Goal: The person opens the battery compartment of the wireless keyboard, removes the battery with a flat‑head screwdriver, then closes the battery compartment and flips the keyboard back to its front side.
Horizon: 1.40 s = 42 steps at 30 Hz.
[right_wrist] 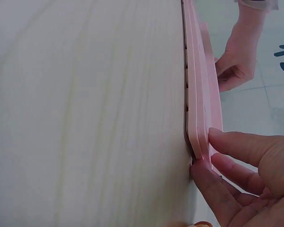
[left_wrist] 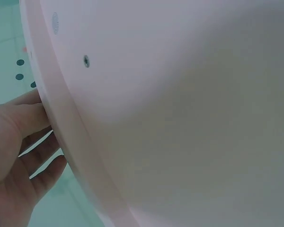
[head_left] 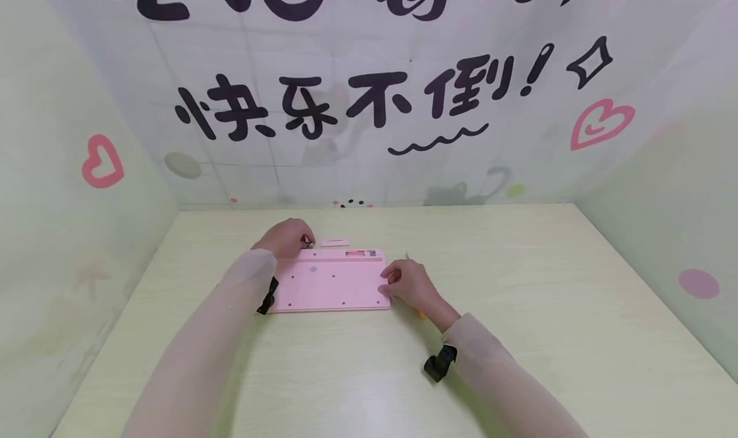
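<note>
A pink keyboard (head_left: 328, 284) lies upside down on the table, its underside dotted with screws. Its battery compartment (head_left: 363, 253) is uncovered at the back right, with something red and white inside. My right hand (head_left: 410, 283) grips the keyboard's right edge; in the right wrist view the thumb lies on the underside face and the index finger is at the corner. The left hand (head_left: 286, 237) reaches over the back left edge, fingers bent close to a small silvery thing (head_left: 309, 244). The keyboard hides those fingertips in the left wrist view, so I cannot tell whether they hold it.
Behind the keyboard lies a small pink cover (head_left: 335, 242). A thin pointed tip (head_left: 407, 255) shows past the right hand, and an orange piece (head_left: 423, 315) peeks out beneath it. Printed fabric walls (head_left: 369, 182) border the table's back and sides.
</note>
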Available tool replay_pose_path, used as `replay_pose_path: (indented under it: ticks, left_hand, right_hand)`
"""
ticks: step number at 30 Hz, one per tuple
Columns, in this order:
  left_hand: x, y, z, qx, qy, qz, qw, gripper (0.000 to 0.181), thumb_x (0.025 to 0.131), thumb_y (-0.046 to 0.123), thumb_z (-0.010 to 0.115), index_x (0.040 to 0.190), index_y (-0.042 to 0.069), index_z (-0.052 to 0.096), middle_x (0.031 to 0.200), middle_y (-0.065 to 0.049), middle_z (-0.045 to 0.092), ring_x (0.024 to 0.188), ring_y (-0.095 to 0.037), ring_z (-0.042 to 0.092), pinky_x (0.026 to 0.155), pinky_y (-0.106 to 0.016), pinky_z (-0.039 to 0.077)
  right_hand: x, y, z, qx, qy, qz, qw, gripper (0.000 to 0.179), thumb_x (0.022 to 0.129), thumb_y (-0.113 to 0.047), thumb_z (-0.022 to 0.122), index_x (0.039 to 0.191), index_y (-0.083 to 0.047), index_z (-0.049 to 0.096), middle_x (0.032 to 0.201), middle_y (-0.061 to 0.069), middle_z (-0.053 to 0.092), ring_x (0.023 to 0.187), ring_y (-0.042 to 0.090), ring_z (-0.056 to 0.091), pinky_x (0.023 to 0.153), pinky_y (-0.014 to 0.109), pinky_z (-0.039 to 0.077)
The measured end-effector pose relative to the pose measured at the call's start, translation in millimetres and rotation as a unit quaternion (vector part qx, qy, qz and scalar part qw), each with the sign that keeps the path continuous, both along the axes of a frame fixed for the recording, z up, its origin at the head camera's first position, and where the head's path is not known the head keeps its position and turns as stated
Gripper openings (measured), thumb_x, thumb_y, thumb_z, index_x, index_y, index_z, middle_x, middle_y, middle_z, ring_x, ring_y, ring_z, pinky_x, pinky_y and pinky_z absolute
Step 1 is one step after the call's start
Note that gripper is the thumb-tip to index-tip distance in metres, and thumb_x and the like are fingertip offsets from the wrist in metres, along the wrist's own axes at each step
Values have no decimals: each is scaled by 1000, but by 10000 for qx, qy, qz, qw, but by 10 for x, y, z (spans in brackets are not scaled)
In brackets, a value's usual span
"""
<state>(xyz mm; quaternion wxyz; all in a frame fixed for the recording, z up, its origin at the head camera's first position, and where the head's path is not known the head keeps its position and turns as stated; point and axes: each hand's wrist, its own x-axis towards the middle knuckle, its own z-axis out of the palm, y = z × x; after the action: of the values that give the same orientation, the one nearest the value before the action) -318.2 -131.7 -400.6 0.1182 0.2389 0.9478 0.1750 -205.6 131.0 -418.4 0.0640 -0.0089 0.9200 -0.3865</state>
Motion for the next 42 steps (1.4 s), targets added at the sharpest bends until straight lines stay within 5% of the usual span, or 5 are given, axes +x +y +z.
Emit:
replay_pose_path:
  ticks: [22, 34, 42]
  left_hand:
    - [-93, -27, -96, 28, -97, 68, 9999, 30, 89, -5, 49, 101, 13, 70, 102, -5, 63, 96, -23, 56, 89, -41, 42]
    - [8, -75, 31, 73, 220, -156, 9996, 23, 90, 2, 51, 107, 6, 66, 103, -9, 60, 93, -24, 53, 86, -41, 43]
    - [89, -80, 100, 182, 120, -207, 9995, 26, 87, 0, 48, 106, 4, 66, 100, -9, 59, 88, -23, 52, 80, -37, 44]
  right_hand:
    - [-1, 4, -20, -62, 60, 33, 10000, 20, 74, -12, 76, 90, -6, 66, 77, 3, 56, 70, 17, 49, 62, 25, 43]
    - [17, -4, 2, -131, 40, 50, 9999, 20, 74, -11, 76, 91, -5, 66, 76, 3, 56, 70, 18, 49, 62, 25, 43]
    - [19, 7, -3, -97, 50, 4, 9999, 20, 75, -11, 76, 91, -6, 66, 77, 3, 56, 70, 18, 49, 62, 26, 43]
